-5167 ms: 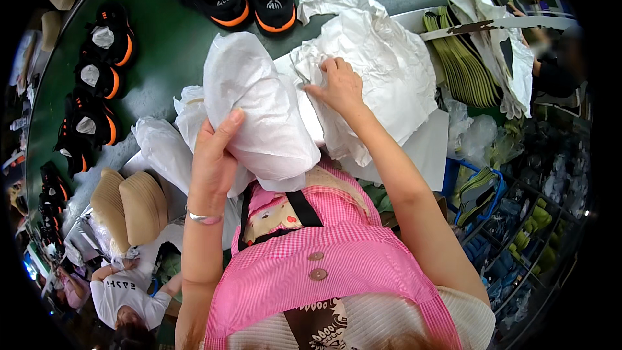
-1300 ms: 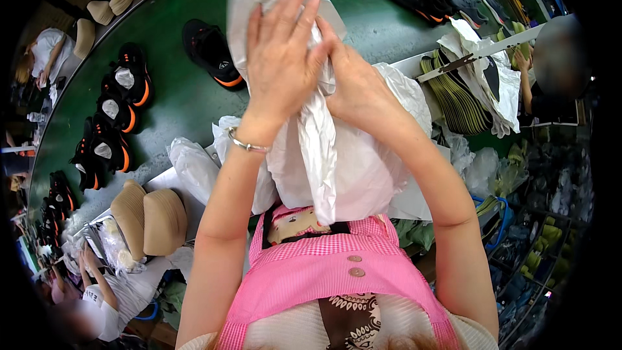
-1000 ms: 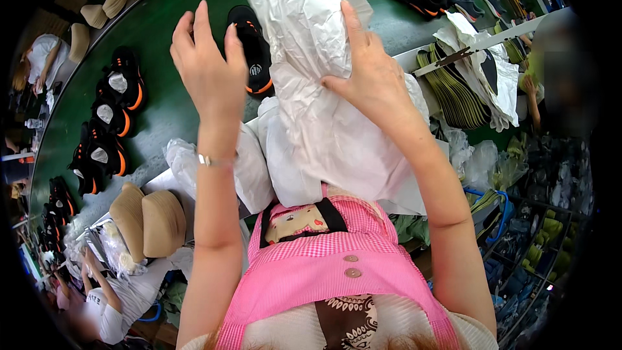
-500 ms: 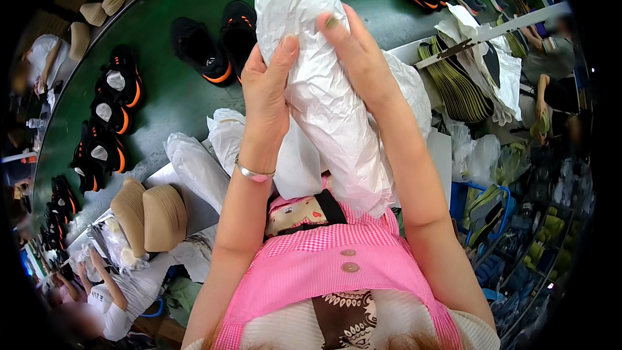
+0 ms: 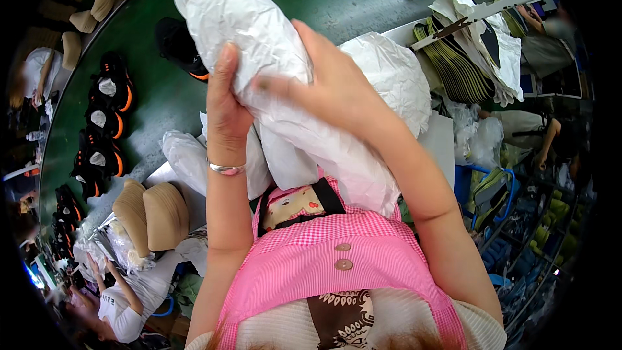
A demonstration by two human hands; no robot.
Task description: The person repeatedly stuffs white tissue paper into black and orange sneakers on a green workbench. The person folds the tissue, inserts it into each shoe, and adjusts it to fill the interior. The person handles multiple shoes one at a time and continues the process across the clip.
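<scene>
A long bundle of crumpled white tissue paper point(image 5: 240, 23) slants from the upper left down to my lap. My left hand point(image 5: 227, 100) is wrapped round its left side, thumb on top. My right hand point(image 5: 330, 84) lies over the bundle's right side, its thumb pressed across the paper and smeared by motion. What the paper holds, if anything, is hidden. Just beyond my left hand a black sneaker point(image 5: 175, 45) with an orange sole edge stands partly covered by the paper. More white tissue paper point(image 5: 389, 78) lies behind my right forearm.
Black-and-orange sneakers point(image 5: 107, 120) line the left of the green table point(image 5: 152, 94). Beige curved pads point(image 5: 165, 214) are stacked near left. Green-striped insoles point(image 5: 450, 68) lie beside a metal bar point(image 5: 486, 13) at right. A co-worker in a white shirt point(image 5: 123, 308) works at lower left.
Both hands and the paper bundle's far end have swung left, now covering one of the two nearer sneakers. My right hand has slid down across the paper.
</scene>
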